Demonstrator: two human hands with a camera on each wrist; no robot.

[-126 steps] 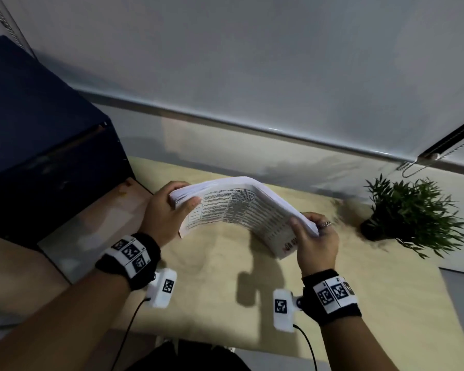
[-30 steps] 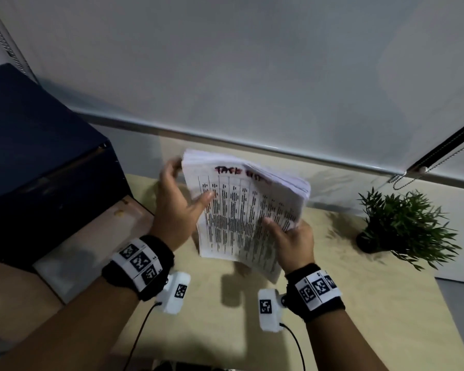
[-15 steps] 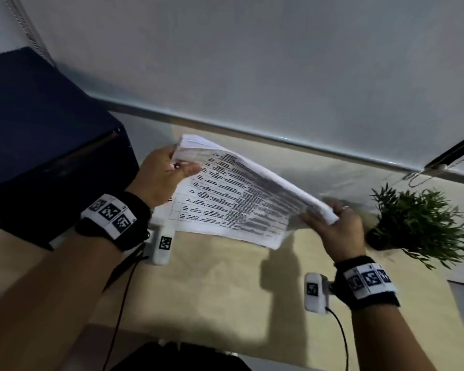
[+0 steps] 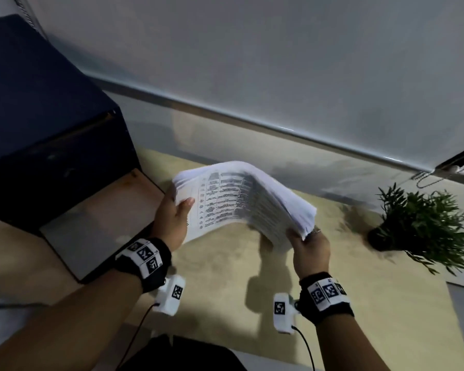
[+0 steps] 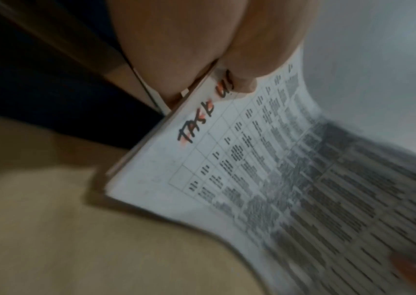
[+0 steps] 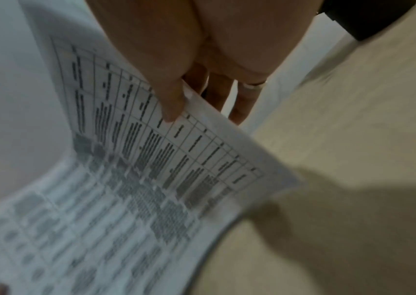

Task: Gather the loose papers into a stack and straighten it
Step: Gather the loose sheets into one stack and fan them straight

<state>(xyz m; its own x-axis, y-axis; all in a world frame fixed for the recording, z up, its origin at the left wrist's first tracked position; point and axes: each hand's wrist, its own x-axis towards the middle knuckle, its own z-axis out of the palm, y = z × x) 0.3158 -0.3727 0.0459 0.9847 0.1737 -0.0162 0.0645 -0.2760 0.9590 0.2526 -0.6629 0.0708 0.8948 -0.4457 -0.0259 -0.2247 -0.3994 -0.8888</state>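
A thick stack of printed papers (image 4: 241,199) hangs in the air above the wooden table (image 4: 225,277), bowed upward in the middle. My left hand (image 4: 173,218) grips its left end, thumb on the top sheet beside the handwritten heading. My right hand (image 4: 310,250) grips the right end, thumb on top and fingers underneath. The left wrist view shows the stack (image 5: 277,179) with my left thumb (image 5: 247,65) pressing the top sheet. The right wrist view shows the stack (image 6: 138,179) pinched under my right thumb (image 6: 171,99).
A dark blue box (image 4: 43,124) stands at the left on a raised wooden board (image 4: 99,231). A small potted plant (image 4: 423,226) sits at the right by the wall. A grey wall (image 4: 252,62) runs behind the table.
The stack has come down and toward me, from a flatter slant to an arch. Both hands have moved lower and kept hold of its two ends.
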